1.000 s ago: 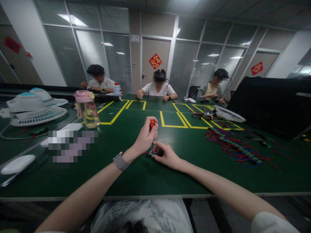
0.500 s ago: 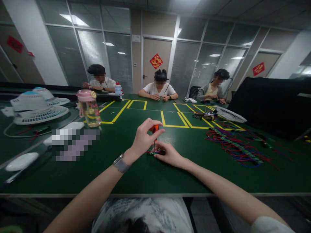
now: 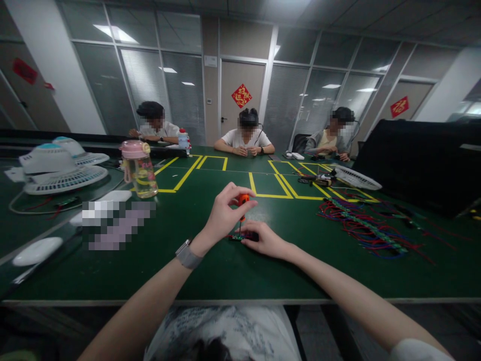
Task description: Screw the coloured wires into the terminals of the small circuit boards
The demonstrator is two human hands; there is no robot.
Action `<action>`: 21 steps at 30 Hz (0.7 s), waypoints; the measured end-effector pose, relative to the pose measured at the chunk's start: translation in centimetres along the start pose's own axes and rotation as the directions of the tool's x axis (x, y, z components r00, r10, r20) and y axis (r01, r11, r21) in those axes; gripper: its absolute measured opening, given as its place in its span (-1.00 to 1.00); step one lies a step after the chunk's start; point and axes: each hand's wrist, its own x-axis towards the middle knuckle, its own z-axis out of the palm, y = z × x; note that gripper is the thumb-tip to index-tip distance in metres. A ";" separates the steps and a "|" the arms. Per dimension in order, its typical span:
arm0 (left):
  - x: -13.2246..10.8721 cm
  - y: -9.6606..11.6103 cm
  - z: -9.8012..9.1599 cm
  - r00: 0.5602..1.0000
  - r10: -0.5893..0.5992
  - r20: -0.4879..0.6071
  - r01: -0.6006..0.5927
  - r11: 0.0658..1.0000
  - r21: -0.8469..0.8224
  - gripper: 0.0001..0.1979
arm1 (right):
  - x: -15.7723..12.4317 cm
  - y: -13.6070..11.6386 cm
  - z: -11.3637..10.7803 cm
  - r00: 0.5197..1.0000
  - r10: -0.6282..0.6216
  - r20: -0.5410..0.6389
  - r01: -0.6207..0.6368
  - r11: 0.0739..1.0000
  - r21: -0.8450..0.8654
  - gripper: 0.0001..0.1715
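Near-centre on the green table, we saw the left hand curled round a near-upright screwdriver, tip at a small circuit board the right hand pinched; screw-turning, we judged, calling next for a steady board.

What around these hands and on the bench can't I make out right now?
All in the head view:
Tip of the screwdriver at the circuit board: too small to tell what it touches.
Some of the screwdriver's handle: hidden by the left hand.
Part of the board: behind the right hand.
Purple patch: obscured by pixel blocks.
Black panel: cut off by the right edge.
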 end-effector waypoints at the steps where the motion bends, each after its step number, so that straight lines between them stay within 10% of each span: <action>1: -0.1 0.0 0.0 0.999 0.031 -0.016 -0.030 0.998 0.056 -0.86 | 0.0 0.1 0.0 1.000 -0.006 0.001 0.006 1.000 0.010 -0.73; 6: -0.3 0.3 0.1 0.992 0.120 -0.027 -0.116 0.987 0.111 -0.73 | 0.1 0.1 0.0 1.000 -0.005 0.005 0.004 0.999 0.036 -0.76; 13: 0.4 0.2 -0.3 0.972 -0.199 0.124 0.233 0.881 -0.413 -0.74 | 0.1 -0.1 0.0 1.000 -0.007 0.002 0.007 0.999 0.051 -0.77; 21: 0.2 -0.2 -0.3 0.996 -0.035 -0.087 0.028 0.996 -0.079 -0.89 | 0.1 -0.3 -0.1 1.000 0.018 0.009 -0.018 0.999 0.041 -0.79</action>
